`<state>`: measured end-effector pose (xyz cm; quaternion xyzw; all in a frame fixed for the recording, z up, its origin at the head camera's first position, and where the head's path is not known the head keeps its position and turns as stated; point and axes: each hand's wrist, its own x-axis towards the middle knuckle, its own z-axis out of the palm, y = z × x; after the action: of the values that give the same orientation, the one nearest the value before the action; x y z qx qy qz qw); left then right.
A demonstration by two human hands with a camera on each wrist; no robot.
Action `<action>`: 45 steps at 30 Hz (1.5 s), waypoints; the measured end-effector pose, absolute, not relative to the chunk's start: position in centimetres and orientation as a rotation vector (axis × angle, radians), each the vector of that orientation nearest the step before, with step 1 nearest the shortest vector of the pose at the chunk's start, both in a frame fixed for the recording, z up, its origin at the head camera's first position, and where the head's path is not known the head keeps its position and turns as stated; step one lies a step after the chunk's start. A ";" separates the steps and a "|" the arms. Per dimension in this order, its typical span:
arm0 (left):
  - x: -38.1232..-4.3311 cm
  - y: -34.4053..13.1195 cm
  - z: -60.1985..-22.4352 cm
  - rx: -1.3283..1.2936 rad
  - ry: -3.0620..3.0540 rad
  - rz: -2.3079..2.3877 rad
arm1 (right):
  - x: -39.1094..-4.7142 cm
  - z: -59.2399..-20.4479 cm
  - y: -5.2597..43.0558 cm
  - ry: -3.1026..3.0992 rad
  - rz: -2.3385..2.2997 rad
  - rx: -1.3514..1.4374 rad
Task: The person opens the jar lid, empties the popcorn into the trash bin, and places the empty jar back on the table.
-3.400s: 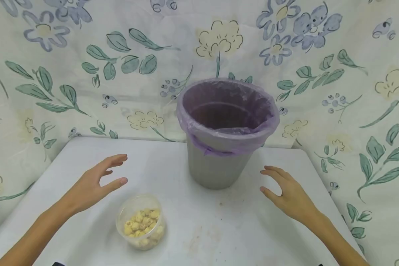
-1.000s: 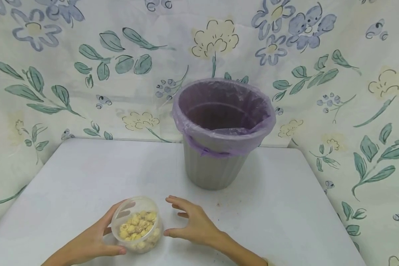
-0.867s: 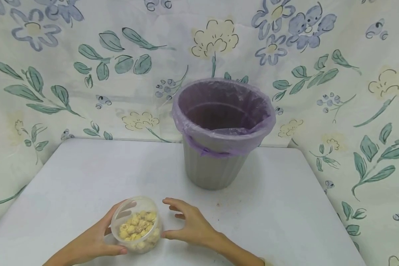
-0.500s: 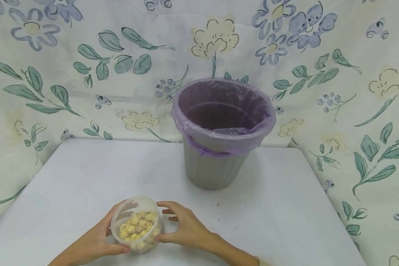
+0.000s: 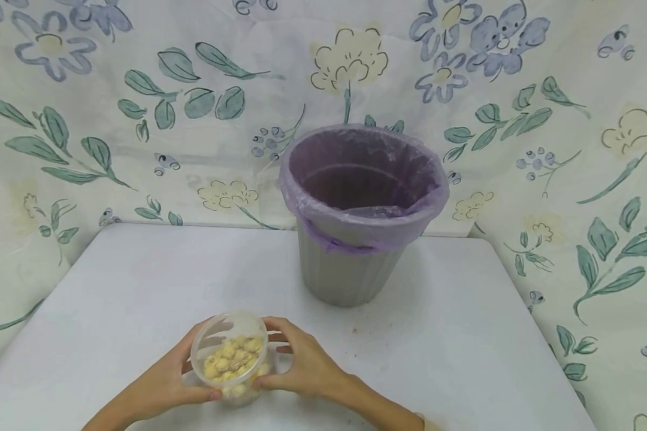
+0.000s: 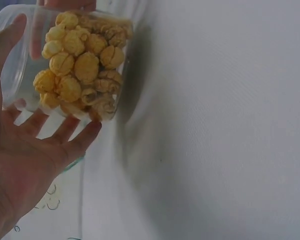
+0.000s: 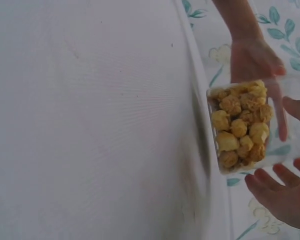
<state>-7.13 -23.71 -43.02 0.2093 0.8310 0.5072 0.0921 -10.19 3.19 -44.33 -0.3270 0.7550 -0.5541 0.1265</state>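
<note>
Behind everything you have a wide cloth [image 5: 221, 161] with printed flowers and leaves, which rises at the back and at both sides of the white tabletop [image 5: 463, 359]. On this tabletop, toward the back, there stands upright a grey bin [image 5: 345, 275], and a purple liner [image 5: 363, 224] covers its inside and is folded over its rim. Nearer to you are your two hands, which both grip one thing: your left hand [image 5: 167, 380] is curved around the left side of a clear round tub [image 5: 242, 323], and your right hand [image 5: 307, 362] is curved around its right side. The tub is in front of the bin and to the left, apart from it, with its opening upward; I cannot tell whether its base touches the tabletop. Yellow popcorn pieces [image 5: 234, 358] fill its lower part. Smallest are some dark specks [image 5: 355, 330], on the tabletop just in front of the bin.
</note>
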 end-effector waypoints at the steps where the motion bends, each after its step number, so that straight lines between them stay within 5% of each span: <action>1: -7.2 -23.5 -42.9 0.626 2.478 1.504 | -10.2 -44.2 3.3 2.191 -1.617 -0.947; 45: -9.4 -16.0 -37.7 0.887 2.538 1.420 | -9.6 -40.6 8.6 2.141 -1.807 -0.829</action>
<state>-9.41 -15.97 -37.65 0.2914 0.8336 0.4665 0.0503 -9.64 8.55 -40.65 -0.2820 0.7283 -0.6148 0.1097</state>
